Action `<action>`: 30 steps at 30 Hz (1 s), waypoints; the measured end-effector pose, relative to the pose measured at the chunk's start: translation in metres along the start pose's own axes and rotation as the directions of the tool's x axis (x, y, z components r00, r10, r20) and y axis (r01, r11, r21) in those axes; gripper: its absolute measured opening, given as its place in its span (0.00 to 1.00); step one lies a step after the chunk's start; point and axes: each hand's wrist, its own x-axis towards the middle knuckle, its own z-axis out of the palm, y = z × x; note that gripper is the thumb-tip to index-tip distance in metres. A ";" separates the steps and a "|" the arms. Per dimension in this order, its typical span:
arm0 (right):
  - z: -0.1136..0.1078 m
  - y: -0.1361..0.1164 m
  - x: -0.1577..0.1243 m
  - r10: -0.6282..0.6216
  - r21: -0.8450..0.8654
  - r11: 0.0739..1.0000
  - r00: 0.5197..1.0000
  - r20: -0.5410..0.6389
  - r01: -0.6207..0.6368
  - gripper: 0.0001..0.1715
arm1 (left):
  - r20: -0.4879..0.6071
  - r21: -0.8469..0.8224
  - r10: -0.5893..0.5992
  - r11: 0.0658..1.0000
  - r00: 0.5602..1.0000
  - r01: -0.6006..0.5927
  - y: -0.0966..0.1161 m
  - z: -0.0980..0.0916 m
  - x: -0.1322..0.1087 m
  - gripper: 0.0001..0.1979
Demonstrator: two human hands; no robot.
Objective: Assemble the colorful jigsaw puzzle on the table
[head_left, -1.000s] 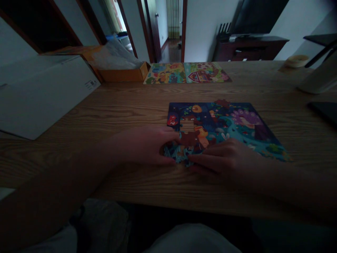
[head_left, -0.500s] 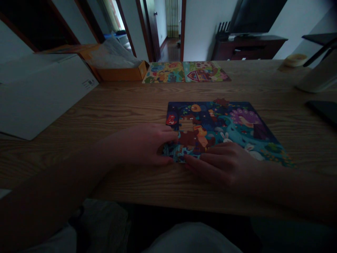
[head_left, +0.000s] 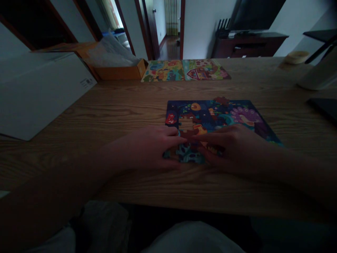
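Note:
A dark blue jigsaw puzzle [head_left: 205,105] with a peacock and animals lies on the table in front of me. A wood-coloured gap [head_left: 185,124] shows in its left part. My left hand [head_left: 155,146] rests at the puzzle's left edge, thumb apart and fingers stretched over the pieces. My right hand [head_left: 234,149] lies over the lower middle, its index fingertip touching a brown puzzle piece [head_left: 188,134] near the left fingertips. The thumb is apart from that finger. A loose brown puzzle piece [head_left: 221,101] sits across the puzzle's far edge.
Two bright picture puzzles [head_left: 164,71] lie side by side at the table's far edge. An orange box [head_left: 118,72] with clear plastic and a large white box panel [head_left: 50,91] stand at left. A pale pitcher [head_left: 318,75] and a dark flat object [head_left: 323,110] are at right.
My right hand has moved away from me, from the puzzle's near edge to the brown piece, uncovering blue-patterned pieces there. My left fingers have shifted slightly right.

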 end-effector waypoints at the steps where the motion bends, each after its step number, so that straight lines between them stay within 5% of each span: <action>1: -0.002 0.004 0.001 0.016 0.003 1.000 1.000 0.025 -0.016 0.22 | 0.010 0.009 0.001 1.000 1.000 -0.002 0.000 0.001 0.001 0.27; 8: 0.006 0.011 0.003 -0.010 0.027 1.000 0.990 0.142 0.006 0.16 | 0.011 0.014 0.027 1.000 1.000 -0.027 -0.005 -0.002 -0.002 0.17; 30: -0.008 0.007 0.003 -0.068 -0.026 0.997 0.975 0.211 0.075 0.17 | -0.032 0.095 0.074 0.993 0.997 -0.071 -0.003 0.006 0.002 0.17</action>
